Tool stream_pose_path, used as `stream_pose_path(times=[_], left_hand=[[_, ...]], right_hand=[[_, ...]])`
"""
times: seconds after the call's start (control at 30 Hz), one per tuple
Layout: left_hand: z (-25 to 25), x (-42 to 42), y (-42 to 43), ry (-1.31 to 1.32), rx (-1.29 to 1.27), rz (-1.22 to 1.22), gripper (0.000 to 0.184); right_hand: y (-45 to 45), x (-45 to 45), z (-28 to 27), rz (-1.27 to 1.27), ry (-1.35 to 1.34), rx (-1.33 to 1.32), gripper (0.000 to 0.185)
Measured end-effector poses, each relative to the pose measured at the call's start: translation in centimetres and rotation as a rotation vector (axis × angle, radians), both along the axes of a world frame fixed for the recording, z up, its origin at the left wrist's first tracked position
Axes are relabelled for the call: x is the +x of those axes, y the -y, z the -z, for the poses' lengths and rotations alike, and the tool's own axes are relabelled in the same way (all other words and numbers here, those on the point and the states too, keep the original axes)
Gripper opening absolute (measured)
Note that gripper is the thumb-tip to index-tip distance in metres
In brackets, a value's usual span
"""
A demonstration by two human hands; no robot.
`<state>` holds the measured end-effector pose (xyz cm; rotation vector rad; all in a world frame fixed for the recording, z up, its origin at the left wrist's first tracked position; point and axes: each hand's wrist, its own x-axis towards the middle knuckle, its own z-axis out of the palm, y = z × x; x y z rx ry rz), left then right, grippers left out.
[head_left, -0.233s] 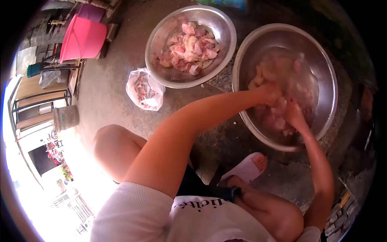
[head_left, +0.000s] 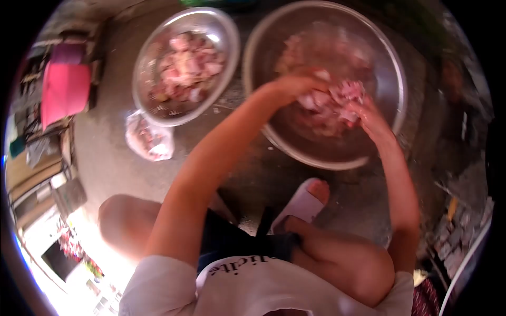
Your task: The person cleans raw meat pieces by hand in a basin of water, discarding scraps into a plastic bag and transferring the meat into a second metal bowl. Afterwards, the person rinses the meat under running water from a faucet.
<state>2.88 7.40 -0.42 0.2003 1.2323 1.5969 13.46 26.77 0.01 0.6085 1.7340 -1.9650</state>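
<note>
A large metal basin (head_left: pixel 390 68) holds cloudy water and pieces of raw meat (head_left: pixel 329 118). My left hand (head_left: pixel 305 87) is at the left of a clump of meat, its fingers curled against the pieces. On the clump's right side, my right hand (head_left: pixel 369 118) is closed round meat pieces. Both hands are above or at the water, with the clump between them. Left of the basin stands a metal colander (head_left: pixel 145 63) with a heap of raw meat pieces (head_left: pixel 190 68) in it.
A clear plastic bag (head_left: pixel 150 139) with small scraps lies on the floor below the colander. At the far left is a pink tub (head_left: pixel 66 92). My foot in a pale slipper (head_left: pixel 300 205) is in front of the basin. Rubble (head_left: pixel 456 242) lies at the right.
Both hands have come up from the water with meat between them. The view has shifted, so the basin and colander appear further left and higher.
</note>
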Motion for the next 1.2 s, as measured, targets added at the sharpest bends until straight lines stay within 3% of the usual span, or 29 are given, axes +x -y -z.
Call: stream_pose_path(times=[0.07, 0.17, 0.33, 0.47, 0.57, 0.67, 0.7, 0.73, 0.8, 0.83, 0.97, 1.07, 1.13, 1.2], left_hand=[[-1.8, 0.4, 0.5, 0.179, 0.185, -0.115, 0.038], [-3.7, 1.8, 0.9, 0.359, 0.251, -0.248, 0.040], [-4.1, 3.6, -0.1, 0.519, 0.438, -0.302, 0.051], [-3.7, 4.4, -0.9, 0.689, 0.620, -0.350, 0.061], [-3.7, 4.8, -1.4, 0.743, 0.760, -0.350, 0.065], [-3.7, 5.0, -1.4, 0.841, 0.916, -0.338, 0.062], [-3.7, 5.0, -1.4, 0.892, 0.980, -0.316, 0.060], [-3.8, 5.1, -1.7, 0.739, 0.732, -0.436, 0.057], [-3.4, 5.2, -1.3, 0.700, 0.778, -0.469, 0.052], [-2.9, 5.1, -1.1, 0.725, 0.738, -0.492, 0.048], [-4.5, 5.2, -1.2, 0.854, 0.735, -0.517, 0.032], [-4.8, 5.2, -1.4, 0.822, 0.793, -0.451, 0.035], [-4.0, 4.7, -1.4, 0.942, 0.777, -0.392, 0.038], [-5.3, 5.5, -1.2, 0.814, 0.852, -0.404, 0.038]], right_hand=[[0.2, 0.3, -3.4, 0.066, -0.087, -0.022, 0.031], [1.0, 0.0, -8.1, 0.115, -0.191, 0.052, 0.033], [0.9, -0.4, -11.3, 0.068, -0.320, 0.201, 0.034], [2.4, -0.5, -13.5, 0.097, -0.429, 0.173, 0.033], [3.7, -0.6, -13.5, -0.030, -0.676, 0.365, 0.034], [5.9, -1.2, -13.3, -0.439, -0.854, 0.872, 0.037], [6.4, -0.6, -12.6, -0.438, -0.892, 0.969, 0.036], [6.2, -0.5, -12.8, -0.420, -0.822, 0.828, 0.035], [5.5, -0.6, -13.3, -0.392, -0.685, 0.537, 0.033], [5.1, -0.2, -13.2, -0.242, -0.625, 0.345, 0.027], [2.6, -0.5, -13.6, -0.025, -0.619, 0.413, 0.019], [1.0, -0.6, -12.4, 0.111, -0.546, 0.482, 0.022], [0.2, -0.6, -9.9, 0.142, -0.512, 0.540, 0.028], [0.3, -0.4, -7.6, 0.168, -0.361, 0.329, 0.035]])
